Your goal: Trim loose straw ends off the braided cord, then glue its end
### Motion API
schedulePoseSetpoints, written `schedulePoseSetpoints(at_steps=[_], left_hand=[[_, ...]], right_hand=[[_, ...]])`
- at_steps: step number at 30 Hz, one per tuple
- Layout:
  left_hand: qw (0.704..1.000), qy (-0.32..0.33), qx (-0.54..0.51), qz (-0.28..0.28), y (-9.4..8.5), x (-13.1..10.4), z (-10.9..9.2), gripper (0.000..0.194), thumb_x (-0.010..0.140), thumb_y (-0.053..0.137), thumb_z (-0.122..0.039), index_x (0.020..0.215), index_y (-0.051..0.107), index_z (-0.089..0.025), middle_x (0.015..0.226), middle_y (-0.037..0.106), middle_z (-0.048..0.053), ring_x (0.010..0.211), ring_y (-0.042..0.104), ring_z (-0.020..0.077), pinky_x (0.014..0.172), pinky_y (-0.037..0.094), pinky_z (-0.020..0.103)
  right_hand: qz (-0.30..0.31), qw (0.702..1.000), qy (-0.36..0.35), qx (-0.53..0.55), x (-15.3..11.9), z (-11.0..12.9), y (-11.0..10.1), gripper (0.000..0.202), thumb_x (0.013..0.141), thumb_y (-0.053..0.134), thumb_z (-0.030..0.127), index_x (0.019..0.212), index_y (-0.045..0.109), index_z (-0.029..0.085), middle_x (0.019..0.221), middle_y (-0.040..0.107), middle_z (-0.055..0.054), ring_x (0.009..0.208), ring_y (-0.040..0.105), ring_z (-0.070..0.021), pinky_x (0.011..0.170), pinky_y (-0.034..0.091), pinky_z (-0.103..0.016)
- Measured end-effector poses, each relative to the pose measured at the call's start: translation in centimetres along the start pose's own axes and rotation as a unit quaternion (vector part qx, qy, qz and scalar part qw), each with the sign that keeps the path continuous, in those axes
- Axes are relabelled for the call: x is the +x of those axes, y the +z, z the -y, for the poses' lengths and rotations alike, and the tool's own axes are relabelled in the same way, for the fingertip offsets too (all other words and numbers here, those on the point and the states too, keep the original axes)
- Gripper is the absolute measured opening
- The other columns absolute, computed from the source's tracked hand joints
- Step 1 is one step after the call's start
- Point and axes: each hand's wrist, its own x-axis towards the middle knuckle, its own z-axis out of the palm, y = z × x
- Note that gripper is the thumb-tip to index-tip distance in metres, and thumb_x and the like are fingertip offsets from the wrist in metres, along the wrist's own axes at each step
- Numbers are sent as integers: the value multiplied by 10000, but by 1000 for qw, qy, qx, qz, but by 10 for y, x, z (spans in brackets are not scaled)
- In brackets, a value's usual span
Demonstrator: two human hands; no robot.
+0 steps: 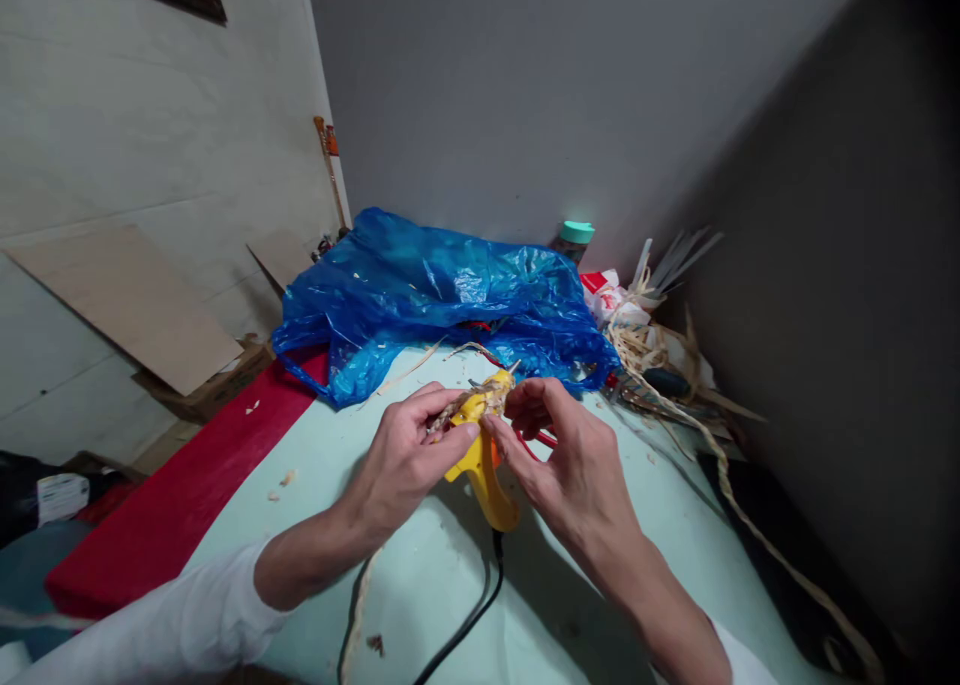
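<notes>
Before me is a yellow hot glue gun with an orange trigger, its nozzle pointing away and its handle towards me. A braided straw piece crosses the upper body of the gun. My left hand is closed, thumb and fingers pinching the braid at the gun's left side. On the other side my right hand has its fingers curled and its thumb tip at the braid, near the nozzle. Whether the gun rests on the table or is held up with the braid, I cannot tell. Red handles show partly behind my right hand.
A blue plastic bag covers the back of the pale table. At right lie straw strands, glue sticks and a long braid. The gun's black cord runs towards me. A jar with a turquoise lid stands behind.
</notes>
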Motion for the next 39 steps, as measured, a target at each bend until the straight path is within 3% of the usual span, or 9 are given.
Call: schedulePoseSetpoints(at_steps=[4, 7, 12, 20, 32, 39], left_hand=[[1000, -5, 26, -14, 3, 0, -1, 222, 833, 611, -293, 945, 712, -130, 854, 516, 26, 743, 517, 155, 619, 415, 269], [998, 1, 64, -27, 6, -1, 1, 195, 826, 595, -269, 916, 699, -132, 851, 509, 20, 708, 521, 139, 608, 426, 258], [993, 10, 105, -51, 12, -5, 2, 145, 820, 558, -236, 743, 628, -135, 750, 435, -11, 612, 455, 100, 528, 379, 220], [992, 13, 114, -57, 14, -9, 2, 178, 843, 538, -251, 698, 555, -150, 722, 409, -14, 605, 413, 103, 515, 351, 218], [993, -16, 103, -55, 15, -10, 4, 156, 845, 516, -220, 712, 555, -149, 737, 416, -15, 619, 413, 107, 536, 354, 224], [995, -18, 93, -45, 13, -9, 3, 185, 855, 528, -229, 760, 655, -134, 732, 462, -6, 662, 462, 124, 578, 377, 236]], right_hand=[[16, 999, -37, -35, 0, -3, -1, 134, 927, 587, 329, 902, 553, 202, 795, 683, -38, 694, 636, -159, 645, 483, -266], [-8, 991, -82, -108, -3, -3, 5, 125, 981, 501, 285, 951, 564, 182, 782, 695, -52, 683, 657, -175, 612, 467, -270], [-65, 952, -168, -249, -10, 2, 17, 227, 986, 424, 154, 797, 545, 186, 610, 605, -28, 527, 567, -170, 501, 394, -286], [-56, 942, -192, -268, -17, 4, 27, 183, 898, 470, 36, 870, 615, 145, 690, 667, -83, 597, 565, -203, 559, 435, -329], [-67, 941, -209, -257, -15, 4, 31, 198, 898, 478, 52, 791, 635, 109, 676, 658, -112, 591, 564, -218, 560, 436, -347], [-83, 943, -199, -253, -12, 3, 28, 204, 936, 466, 113, 799, 617, 121, 596, 606, -48, 535, 538, -175, 523, 383, -305]])
